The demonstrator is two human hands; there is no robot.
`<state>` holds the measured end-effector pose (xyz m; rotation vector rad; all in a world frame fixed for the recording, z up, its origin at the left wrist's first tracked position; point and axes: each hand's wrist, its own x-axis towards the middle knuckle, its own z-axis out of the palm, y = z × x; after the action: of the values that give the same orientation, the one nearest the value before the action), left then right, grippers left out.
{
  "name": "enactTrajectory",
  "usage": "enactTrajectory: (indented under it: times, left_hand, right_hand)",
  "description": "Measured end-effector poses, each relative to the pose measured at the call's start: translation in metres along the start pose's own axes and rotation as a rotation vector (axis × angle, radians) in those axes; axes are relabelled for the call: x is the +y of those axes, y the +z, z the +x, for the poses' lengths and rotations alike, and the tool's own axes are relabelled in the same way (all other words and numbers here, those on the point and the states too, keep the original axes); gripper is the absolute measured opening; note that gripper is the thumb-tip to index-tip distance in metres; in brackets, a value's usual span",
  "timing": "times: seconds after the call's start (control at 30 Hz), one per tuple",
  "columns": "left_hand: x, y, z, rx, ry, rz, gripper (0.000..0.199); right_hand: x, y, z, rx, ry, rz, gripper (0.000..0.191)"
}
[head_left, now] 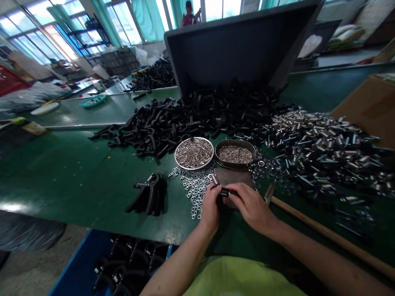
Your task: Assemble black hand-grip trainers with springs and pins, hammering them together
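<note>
Windows (124, 24) and teal curtains (147, 20) are ranged behind a green counter (70, 176). Below its near edge, at left, black parts (123, 271) are stacked in a blue bin (70, 267). Next, a few black clamps (149, 195) are bunched on the counter, and behind them a black heap (154, 127) is spread as far as the mouth of a tilted grey tub (240, 51). Rings (195, 189) are scattered in front of a plate (175, 157) filled with pins (194, 153).

Just right of the rings, a small black piece (226, 192) is held above the counter's near side, over a metal block (237, 176). One end is gripped by the left hand (211, 205), the other pinched by the fingers of the right hand (248, 201). Its long axis is laid roughly crosswise, dipped slightly to the right; a silver cylinder (215, 179) at its left end is pointed up and away. Small parts are apparently being fitted or adjusted by hand; for the next move, a steady hold and careful alignment would seem to be needed.

Behind the block, a tin (235, 165) is filled with smaller bits. Farther right, a hammer (327, 232) is laid aslant, metal parts (321, 144) are heaped, and a carton (367, 107) is placed beyond.
</note>
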<state>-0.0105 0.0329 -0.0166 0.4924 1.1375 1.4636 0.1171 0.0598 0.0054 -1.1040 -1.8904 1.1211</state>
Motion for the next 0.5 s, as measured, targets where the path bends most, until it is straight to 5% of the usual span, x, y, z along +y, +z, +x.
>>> enactTrajectory:
  times: [0.1,0.17,0.27,0.37,0.5]
  left_hand:
    - [0.001,0.000,-0.004,-0.035,0.089,0.174,0.021]
    - [0.000,0.000,-0.006,0.067,0.205,0.350,0.029]
    - [-0.002,-0.002,-0.007,0.139,0.316,0.656,0.053]
    - [-0.001,-0.010,-0.001,0.101,0.261,0.917,0.061]
    - [-0.001,-0.022,0.011,-0.018,0.274,1.241,0.054]
  right_hand:
    - [0.000,0.011,0.001,-0.042,0.350,0.506,0.019]
    - [0.001,0.019,0.001,0.011,0.498,0.805,0.020]
    - [0.009,0.026,0.002,0.058,0.615,0.923,0.024]
    - [0.021,0.020,0.012,-0.096,0.596,0.609,0.025]
    - [0.028,0.009,0.055,-0.066,0.191,-0.138,0.013]
